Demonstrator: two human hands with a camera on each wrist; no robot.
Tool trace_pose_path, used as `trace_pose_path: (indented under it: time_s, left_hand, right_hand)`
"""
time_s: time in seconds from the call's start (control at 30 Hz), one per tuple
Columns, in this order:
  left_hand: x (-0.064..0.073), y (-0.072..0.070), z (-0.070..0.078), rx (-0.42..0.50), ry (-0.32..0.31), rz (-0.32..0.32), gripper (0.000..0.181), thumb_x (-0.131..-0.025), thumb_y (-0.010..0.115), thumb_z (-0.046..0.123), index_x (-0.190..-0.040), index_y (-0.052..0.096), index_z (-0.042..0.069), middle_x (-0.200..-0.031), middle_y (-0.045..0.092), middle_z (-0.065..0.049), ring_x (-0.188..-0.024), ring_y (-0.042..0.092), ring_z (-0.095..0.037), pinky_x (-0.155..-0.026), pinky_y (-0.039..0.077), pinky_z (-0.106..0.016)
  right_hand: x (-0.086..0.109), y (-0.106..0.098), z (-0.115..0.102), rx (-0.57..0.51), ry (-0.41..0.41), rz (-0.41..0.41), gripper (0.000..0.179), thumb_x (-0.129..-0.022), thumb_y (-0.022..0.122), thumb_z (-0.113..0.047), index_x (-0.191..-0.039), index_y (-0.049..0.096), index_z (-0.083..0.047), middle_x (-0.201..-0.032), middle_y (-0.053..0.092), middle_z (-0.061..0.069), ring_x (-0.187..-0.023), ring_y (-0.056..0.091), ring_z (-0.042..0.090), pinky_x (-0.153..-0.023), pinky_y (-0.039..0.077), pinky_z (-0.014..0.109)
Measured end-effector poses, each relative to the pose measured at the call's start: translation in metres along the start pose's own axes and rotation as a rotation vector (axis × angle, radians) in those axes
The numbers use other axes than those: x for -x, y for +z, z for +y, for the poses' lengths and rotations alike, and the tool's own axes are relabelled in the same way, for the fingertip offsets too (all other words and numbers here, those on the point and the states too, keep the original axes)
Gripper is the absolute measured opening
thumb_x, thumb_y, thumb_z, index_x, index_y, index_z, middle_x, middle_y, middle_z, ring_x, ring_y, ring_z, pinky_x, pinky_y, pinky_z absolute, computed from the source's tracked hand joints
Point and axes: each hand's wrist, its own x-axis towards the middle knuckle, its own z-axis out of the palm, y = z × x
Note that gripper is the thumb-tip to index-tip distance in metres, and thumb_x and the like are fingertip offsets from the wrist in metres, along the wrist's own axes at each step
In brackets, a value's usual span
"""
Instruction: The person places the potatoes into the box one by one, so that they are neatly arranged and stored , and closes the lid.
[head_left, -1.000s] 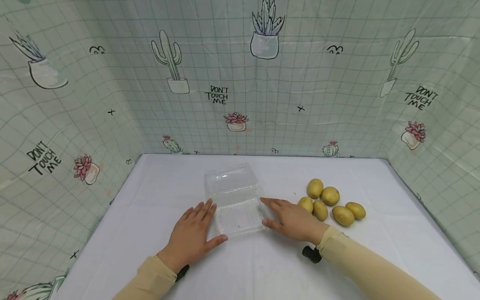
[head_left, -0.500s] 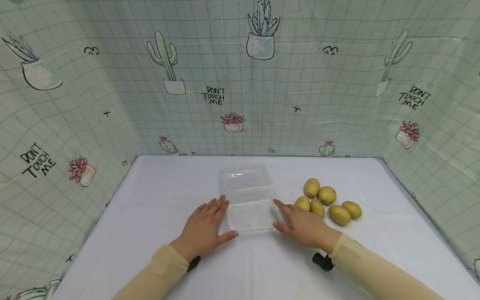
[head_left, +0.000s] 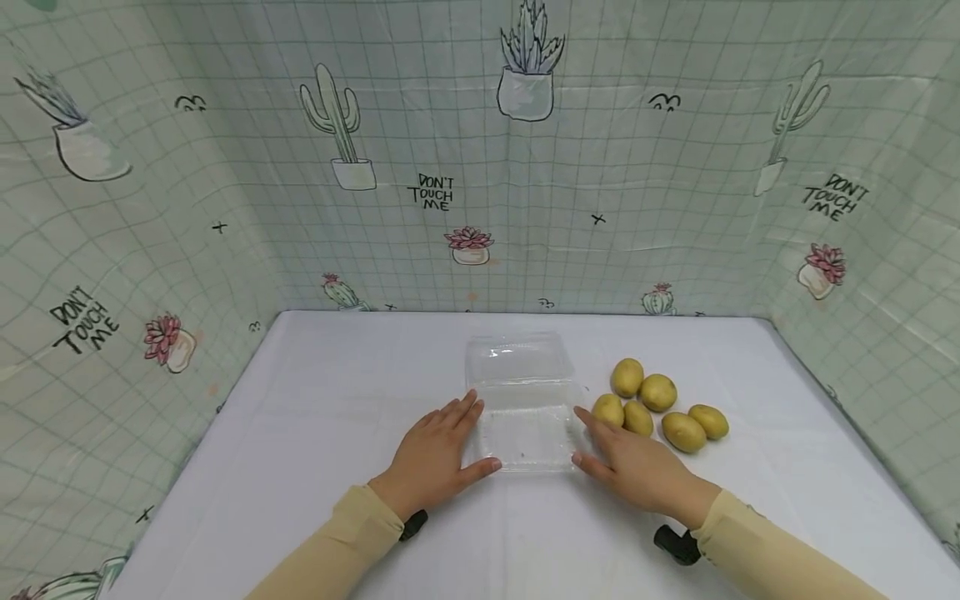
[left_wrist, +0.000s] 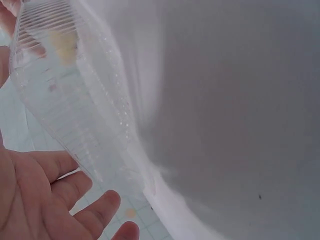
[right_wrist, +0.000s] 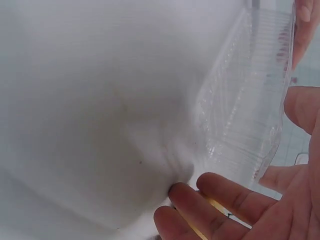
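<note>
A clear plastic clamshell container (head_left: 527, 437) stands on the white table with its lid (head_left: 519, 358) laid back, away from the person. At its left side is my left hand (head_left: 438, 454), fingers straight and fingertips right at the rim. My right hand (head_left: 641, 468) is on the opposite side, its index finger and thumb extended along the rim. In the left wrist view the fingers (left_wrist: 102, 210) touch or lie close beside the ribbed wall. The right wrist view has the thumb (right_wrist: 301, 106) at the container's rim. Nothing lies inside the container.
Several yellow potatoes (head_left: 658, 392) lie in a loose group just right of the container, close beyond the right hand. The white tabletop (head_left: 360, 358) ends at a cactus-print curtain (head_left: 600, 167) behind and at both sides. A black wrist camera (head_left: 677, 544) hangs under the right wrist.
Both hands and the container between them have slid to the right across the table, nearer the potatoes. The lid stays laid back, and the potatoes have not moved.
</note>
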Motion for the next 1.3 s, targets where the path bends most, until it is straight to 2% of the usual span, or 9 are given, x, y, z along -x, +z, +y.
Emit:
trace_pose_path:
  time_s: [0.23,0.63,0.83,1.13,1.23,1.3]
  left_hand:
    - [0.001,0.007,0.002,0.027,-0.006,0.017,0.088,-0.095,0.049,0.066,-0.155,0.033,0.003,-0.162,0.026,-0.01,-0.142,0.036,-0.03,-0.11,0.036,-0.047]
    - [0.005,0.012,-0.003,0.108,0.035,0.056,0.084,-0.098,0.05,0.061,-0.154,0.034,0.001,-0.162,0.026,-0.011,-0.141,0.038,-0.028,-0.106,0.04,-0.046]
    - [0.004,0.011,-0.004,0.097,0.036,0.051,0.083,-0.098,0.051,0.059,-0.154,0.033,0.001,-0.162,0.026,-0.011,-0.141,0.038,-0.028,-0.106,0.04,-0.046]
    - [0.003,0.007,-0.002,0.05,0.037,0.041,0.082,-0.098,0.052,0.059,-0.153,0.036,0.001,-0.161,0.028,-0.012,-0.139,0.04,-0.03,-0.106,0.041,-0.045]
    - [0.003,0.006,-0.002,0.036,0.032,0.033,0.082,-0.097,0.052,0.059,-0.153,0.036,0.001,-0.161,0.028,-0.012,-0.139,0.041,-0.03,-0.107,0.04,-0.045]
    - [0.002,0.005,-0.001,0.035,0.026,0.026,0.082,-0.097,0.053,0.059,-0.153,0.036,0.001,-0.161,0.028,-0.012,-0.139,0.041,-0.031,-0.107,0.039,-0.045]
  right_hand:
    - [0.003,0.002,0.002,0.002,-0.009,0.022,0.07,-0.102,0.05,-0.052,-0.154,0.036,-0.009,-0.14,0.054,0.023,-0.116,0.061,0.036,-0.082,0.054,0.051]
    - [0.002,0.005,0.007,0.005,-0.016,0.033,0.07,-0.1,0.055,-0.051,-0.154,0.038,-0.01,-0.136,0.059,0.019,-0.116,0.062,0.033,-0.079,0.055,0.05]
    - [0.001,0.004,0.008,-0.005,-0.025,0.044,0.07,-0.099,0.056,-0.05,-0.154,0.038,-0.009,-0.13,0.063,0.017,-0.11,0.065,0.031,-0.074,0.056,0.047]
    - [-0.001,0.001,0.007,-0.005,-0.015,0.022,0.072,-0.098,0.056,-0.053,-0.155,0.037,-0.011,-0.132,0.062,0.016,-0.11,0.064,0.03,-0.075,0.056,0.047]
    - [-0.002,-0.002,0.008,0.003,-0.013,0.013,0.074,-0.098,0.056,-0.055,-0.154,0.037,-0.012,-0.131,0.062,0.016,-0.113,0.063,0.031,-0.072,0.056,0.045]
    - [-0.002,-0.006,0.008,-0.004,-0.008,0.009,0.074,-0.097,0.056,-0.057,-0.154,0.039,-0.013,-0.128,0.064,0.014,-0.11,0.065,0.03,-0.066,0.055,0.041]
